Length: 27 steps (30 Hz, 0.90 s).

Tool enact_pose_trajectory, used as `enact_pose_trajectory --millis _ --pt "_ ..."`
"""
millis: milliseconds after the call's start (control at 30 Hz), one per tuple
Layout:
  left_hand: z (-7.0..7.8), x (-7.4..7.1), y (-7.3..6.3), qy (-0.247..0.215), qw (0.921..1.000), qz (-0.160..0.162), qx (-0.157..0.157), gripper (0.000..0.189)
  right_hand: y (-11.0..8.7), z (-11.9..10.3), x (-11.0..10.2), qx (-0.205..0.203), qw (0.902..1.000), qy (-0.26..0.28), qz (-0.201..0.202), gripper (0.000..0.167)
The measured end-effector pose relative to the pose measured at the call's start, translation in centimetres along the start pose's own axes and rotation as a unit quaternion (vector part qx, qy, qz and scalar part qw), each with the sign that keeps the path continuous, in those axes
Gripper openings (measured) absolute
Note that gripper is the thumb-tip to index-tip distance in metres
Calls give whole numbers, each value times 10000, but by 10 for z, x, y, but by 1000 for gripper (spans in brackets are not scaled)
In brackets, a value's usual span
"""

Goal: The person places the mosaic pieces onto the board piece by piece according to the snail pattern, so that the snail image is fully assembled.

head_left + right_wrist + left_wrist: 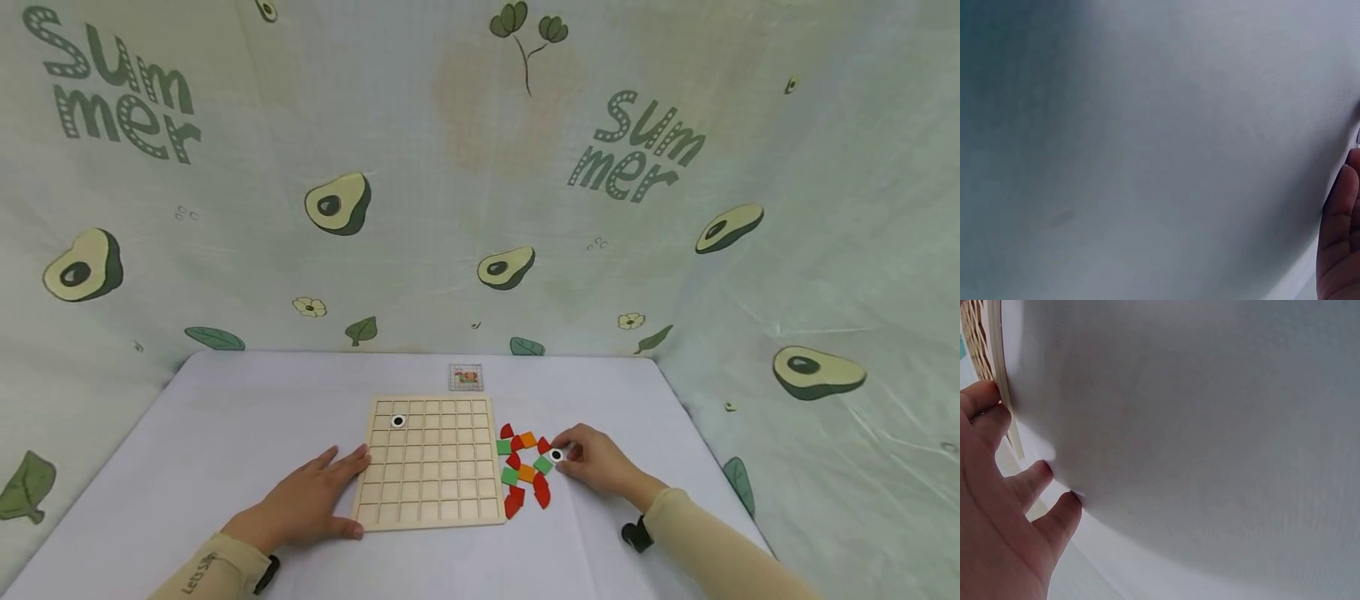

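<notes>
A wooden grid board (431, 468) lies flat on the table. One white square tile with a black eye dot (398, 421) sits in a cell near its upper left. My left hand (311, 492) lies with spread fingers against the board's left edge; the left wrist view shows fingertips at the board's side (997, 356). Right of the board, my right hand (596, 460) pinches a second white eye tile (556, 455) between thumb and forefinger, beside the loose pieces. In the right wrist view only part of that hand (1341, 231) shows, and the tile is hidden.
Several red quarter-round pieces (542, 492), green squares (510, 476) and orange squares (527, 473) lie close together right of the board. A small picture card (467, 377) lies behind the board. Printed cloth (420, 292) hangs behind the white table (285, 408).
</notes>
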<state>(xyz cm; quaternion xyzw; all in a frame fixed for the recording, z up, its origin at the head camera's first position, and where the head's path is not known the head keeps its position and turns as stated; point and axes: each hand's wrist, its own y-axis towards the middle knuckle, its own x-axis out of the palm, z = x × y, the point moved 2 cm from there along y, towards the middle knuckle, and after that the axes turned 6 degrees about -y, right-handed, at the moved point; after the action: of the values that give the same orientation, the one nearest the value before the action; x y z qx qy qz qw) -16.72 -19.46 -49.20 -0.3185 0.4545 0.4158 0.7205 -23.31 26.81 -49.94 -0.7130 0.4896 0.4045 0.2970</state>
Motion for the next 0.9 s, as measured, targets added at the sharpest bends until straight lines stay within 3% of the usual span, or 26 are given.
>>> enact_pose_trajectory --millis 200,533,900 --pt "1 1 0 -21 10000 42 -11 107 0 1 2 75 9999 -69 81 27" --pt "-2 2 1 54 9999 116 36 107 -2 0 0 -144 9998 -10 132 26" --pt "2 -2 -1 -51 10000 -8 -34 107 -6 -1 -4 -307 9993 -109 189 26"
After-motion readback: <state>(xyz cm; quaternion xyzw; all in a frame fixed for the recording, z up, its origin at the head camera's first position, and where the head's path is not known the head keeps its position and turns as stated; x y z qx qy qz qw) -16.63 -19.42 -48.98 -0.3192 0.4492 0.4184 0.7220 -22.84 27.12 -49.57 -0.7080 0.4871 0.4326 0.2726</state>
